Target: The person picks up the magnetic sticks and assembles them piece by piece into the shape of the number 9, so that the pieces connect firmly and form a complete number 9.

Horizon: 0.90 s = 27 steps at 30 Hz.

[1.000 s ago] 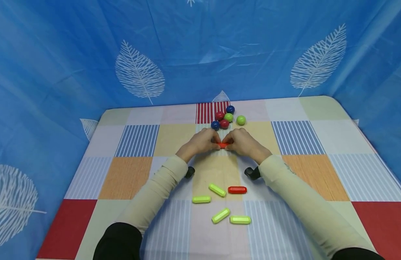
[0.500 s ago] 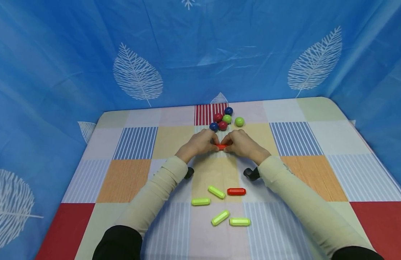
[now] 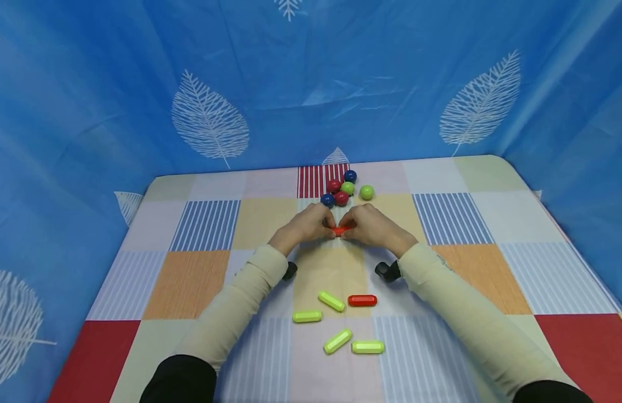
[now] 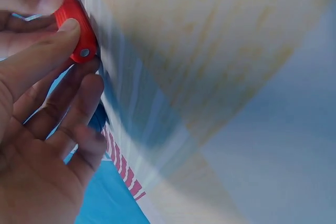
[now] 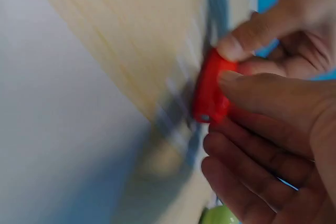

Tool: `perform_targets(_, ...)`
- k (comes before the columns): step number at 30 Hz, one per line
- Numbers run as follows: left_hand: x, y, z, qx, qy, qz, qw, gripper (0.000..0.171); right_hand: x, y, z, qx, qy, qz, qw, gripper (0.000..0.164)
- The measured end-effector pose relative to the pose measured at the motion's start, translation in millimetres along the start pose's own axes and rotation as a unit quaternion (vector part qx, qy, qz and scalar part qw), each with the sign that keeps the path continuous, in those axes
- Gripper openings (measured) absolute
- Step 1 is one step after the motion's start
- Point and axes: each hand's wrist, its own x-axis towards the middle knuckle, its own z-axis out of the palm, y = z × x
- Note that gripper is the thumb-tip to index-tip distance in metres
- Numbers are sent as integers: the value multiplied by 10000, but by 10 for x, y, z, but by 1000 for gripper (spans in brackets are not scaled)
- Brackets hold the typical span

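- the left hand (image 3: 305,225), at the centre of the head frame, pinches a red piece (image 4: 86,35) between thumb and fingers.
- the right hand (image 3: 375,226), just right of centre, pinches the same piece; the two hands nearly meet, both clamped on it.
- the held piece sits just below centre; whether it touches the cloth (image 3: 265,224) cannot be told.
- for a steady hold, the two pinches are best level and opposite, with even pressure, so that neither twists the piece; fingertips are best off the pale round spot at its end.
- in the lower middle, left to right, lie a level green piece (image 3: 307,317), two slanted green pieces (image 3: 332,301), a second red piece (image 3: 362,300) and another level green piece (image 3: 368,347); sleeves are best clear of them.
- just above the hands, blue balls (image 3: 327,200), red balls (image 3: 341,198) and a green ball (image 3: 347,188) bunch together, with a lone green ball (image 3: 366,192) to their right; knuckles could set them rolling, so small movements suit.
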Motion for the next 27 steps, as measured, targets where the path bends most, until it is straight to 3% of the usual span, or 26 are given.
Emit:
perform_targets(4,-16,-21,18,-166,44,96,9998,9,36,77,-123,-158,583,418,9973,27)
perform_targets(7,-15,-18,20,-233,80,139,9996,7,80,196,-220,-298,1214,835,9886,33)
perform_targets(10,-18,-14,26,-286,82,171,9994,7,137,348,-262,-333,1563,1160,9803,41)
perform_targets(16,-26,-5,47,-271,77,195,9994,7,236,516,-230,-60,1448,1482,9783,51)
perform_targets(27,-24,12,48,-159,156,170,9996,4,325,504,-200,12,1435,1389,9798,32)
